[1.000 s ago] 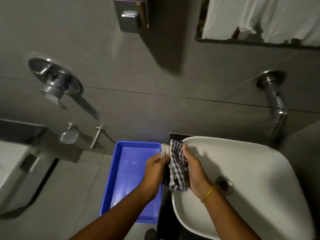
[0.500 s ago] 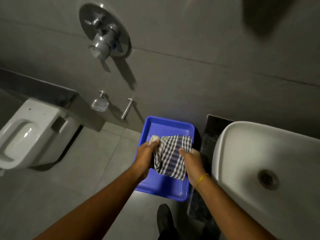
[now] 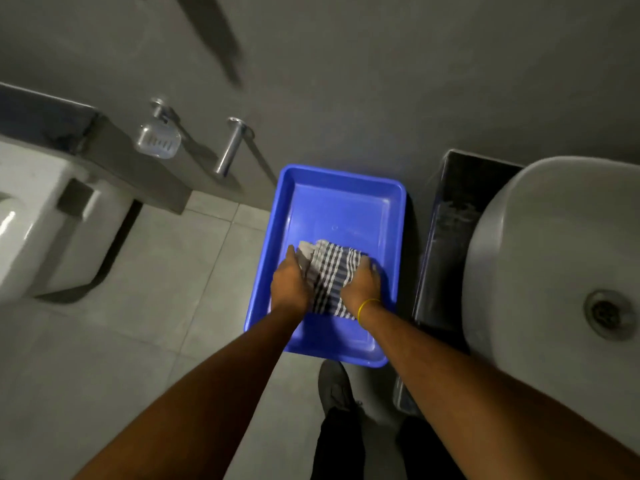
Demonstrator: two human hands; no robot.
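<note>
A blue-and-white checked cloth (image 3: 330, 277) is bunched between both of my hands, low inside a blue plastic tray (image 3: 346, 199) that stands on the tiled floor. My left hand (image 3: 289, 282) grips the cloth's left side. On the right side, my right hand (image 3: 362, 284), with a yellow band at the wrist, grips the other end. Whether the cloth touches the tray's bottom I cannot tell.
A white washbasin (image 3: 540, 244) with a drain (image 3: 606, 311) sits at the right on a dark counter (image 3: 446, 237). A white toilet (image 3: 38, 216) is at the left. A soap dish (image 3: 157, 142) and a metal peg (image 3: 230, 147) stick out from the grey wall. My shoe (image 3: 334, 386) is below the tray.
Both hands carried the cloth from the basin's rim leftward and down into the blue tray. The view tilted down and left.
</note>
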